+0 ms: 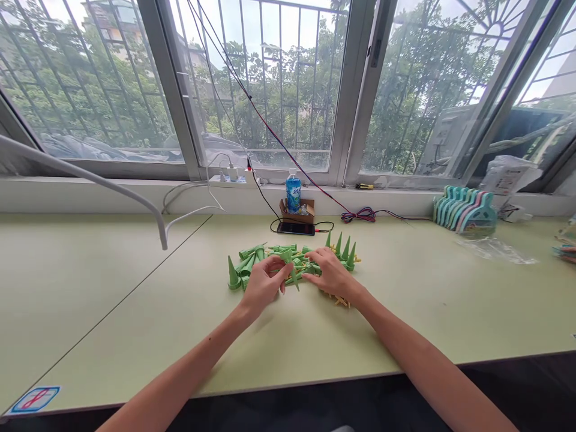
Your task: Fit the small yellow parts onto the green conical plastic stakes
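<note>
Between the thumb and fingers of my left hand (265, 279) is a green plastic cone (294, 279), its narrow tip pointing down and its wide end up. My right hand (330, 273) hovers over the right part of the pile, fingers apart and curved, with nothing visible in them. Beneath and around both hands spreads a heap of similar green cones (247, 267), most lying on their sides. Several upright cones (345, 247) stand in a row beyond my right hand. Small yellow stick-like pieces (342, 301) lie partly hidden under that hand.
Behind the heap lies a phone (296, 228) with cables attached. A small cardboard box (306, 217) holds a blue bottle (293, 192). Coiled red-black wire (360, 214) rests near the windowsill. Pastel plastic pieces (465, 210) stand at right. A white cable (135, 195) arches over the left.
</note>
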Demonstrator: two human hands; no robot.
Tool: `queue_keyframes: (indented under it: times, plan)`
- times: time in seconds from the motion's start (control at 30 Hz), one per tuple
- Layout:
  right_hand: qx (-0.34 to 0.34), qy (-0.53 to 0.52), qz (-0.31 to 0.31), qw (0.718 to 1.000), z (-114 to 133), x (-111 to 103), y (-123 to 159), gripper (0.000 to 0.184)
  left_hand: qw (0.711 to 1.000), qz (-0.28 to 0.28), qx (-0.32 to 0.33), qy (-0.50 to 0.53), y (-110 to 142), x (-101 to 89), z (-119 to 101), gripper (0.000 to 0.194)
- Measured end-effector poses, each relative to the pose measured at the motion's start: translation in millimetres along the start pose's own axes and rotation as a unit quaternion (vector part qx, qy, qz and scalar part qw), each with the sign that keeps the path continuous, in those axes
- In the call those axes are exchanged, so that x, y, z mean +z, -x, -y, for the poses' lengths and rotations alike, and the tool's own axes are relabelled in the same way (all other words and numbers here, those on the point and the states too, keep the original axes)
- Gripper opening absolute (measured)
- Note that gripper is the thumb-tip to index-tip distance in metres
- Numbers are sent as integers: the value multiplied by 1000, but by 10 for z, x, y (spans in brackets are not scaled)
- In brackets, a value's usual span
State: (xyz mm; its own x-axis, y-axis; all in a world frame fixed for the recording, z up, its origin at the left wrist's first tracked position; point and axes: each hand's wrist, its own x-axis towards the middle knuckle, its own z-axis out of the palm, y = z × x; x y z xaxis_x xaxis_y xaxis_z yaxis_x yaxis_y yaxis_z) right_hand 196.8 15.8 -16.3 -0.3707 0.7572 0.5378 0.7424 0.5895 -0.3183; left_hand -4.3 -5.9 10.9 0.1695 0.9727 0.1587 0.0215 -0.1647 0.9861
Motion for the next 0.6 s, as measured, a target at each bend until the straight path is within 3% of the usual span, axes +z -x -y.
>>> queue_keyframes:
  times: [0.23,0.43,0.6]
  plan:
    - [4,31,-7,999,66,-61,-15,48,996,30,-63,53,-44,-48,64,44]
    - [15,62,38,997,92,-74,-16,32,995,23,-55,83,-19,-35,17,61]
    - [22,74,66,995,98,-74,-11,27,995,19,-46,84,-10,-32,-15,63]
